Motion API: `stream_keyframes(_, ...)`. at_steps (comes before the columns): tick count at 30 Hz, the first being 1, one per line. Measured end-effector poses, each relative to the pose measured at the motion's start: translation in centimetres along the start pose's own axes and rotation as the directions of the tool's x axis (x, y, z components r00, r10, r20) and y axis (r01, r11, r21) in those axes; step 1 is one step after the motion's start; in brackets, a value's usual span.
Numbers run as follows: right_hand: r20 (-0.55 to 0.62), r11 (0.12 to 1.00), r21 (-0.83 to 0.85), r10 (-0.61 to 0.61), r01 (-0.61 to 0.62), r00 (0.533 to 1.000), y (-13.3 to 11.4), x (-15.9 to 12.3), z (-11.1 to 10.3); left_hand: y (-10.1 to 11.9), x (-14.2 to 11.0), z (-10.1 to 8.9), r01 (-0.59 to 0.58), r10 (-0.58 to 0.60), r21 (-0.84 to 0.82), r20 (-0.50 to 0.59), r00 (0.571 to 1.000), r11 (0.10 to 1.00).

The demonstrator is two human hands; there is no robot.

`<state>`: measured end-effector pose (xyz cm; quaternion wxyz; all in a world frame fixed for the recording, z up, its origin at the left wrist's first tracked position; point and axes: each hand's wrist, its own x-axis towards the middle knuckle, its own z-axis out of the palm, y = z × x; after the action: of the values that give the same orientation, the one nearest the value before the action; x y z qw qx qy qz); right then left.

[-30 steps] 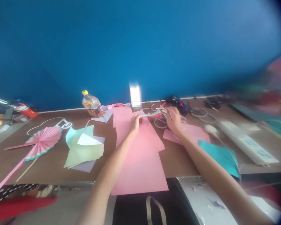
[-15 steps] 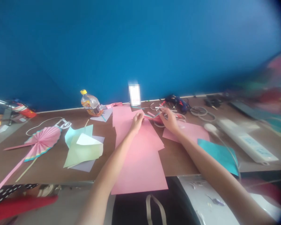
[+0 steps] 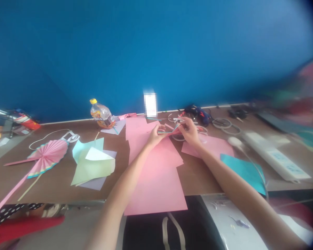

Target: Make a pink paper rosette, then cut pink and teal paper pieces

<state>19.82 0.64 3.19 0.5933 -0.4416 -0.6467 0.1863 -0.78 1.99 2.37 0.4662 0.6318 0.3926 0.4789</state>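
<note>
Reaching forward, left hand [image 3: 154,136] and right hand [image 3: 189,131] grip opposite ends of folded paper [image 3: 169,133].

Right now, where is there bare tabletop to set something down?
Bare brown table shows between the pink sheets and teal sheet, and between the pleated fan and green sheet. Crowded: behind the right hand, by the dark bundle.

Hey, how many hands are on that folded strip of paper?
2: the left hand at one end of the folded strip, the right hand at the other. I see no others touching it.
</note>
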Motion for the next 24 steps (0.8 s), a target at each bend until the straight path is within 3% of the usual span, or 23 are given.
stream_keyframes(6, -0.065, 0.998, 0.044, 0.049, -0.046, 0.997, 1.1, 0.3, 0.0, -0.6, 0.3, -0.5, 0.031, -0.032, -0.121, -0.005, 0.999, 0.992)
stream_keyframes(10, -0.015, 0.999, 0.042, 0.027, -0.026, 1.0, 1.1, 0.2, 0.0, -0.8, 0.4, -0.5, 0.011, -0.018, -0.135, -0.056, 0.998, 0.991)
stream_keyframes(18, 0.126, 0.988, -0.127, -0.078, 0.094, 0.989, -0.3, -0.3, -0.1, -1.5, 0.7, -0.5, 0.032, -0.053, -0.142, -0.143, 0.988, 0.989)
stream_keyframes(24, 0.164, 0.992, -0.093, -0.065, 0.081, 0.984, -0.8, -0.6, 0.4, -1.0, 0.4, -0.3, -0.007, -0.002, -0.134, -0.063, 0.998, 0.991)
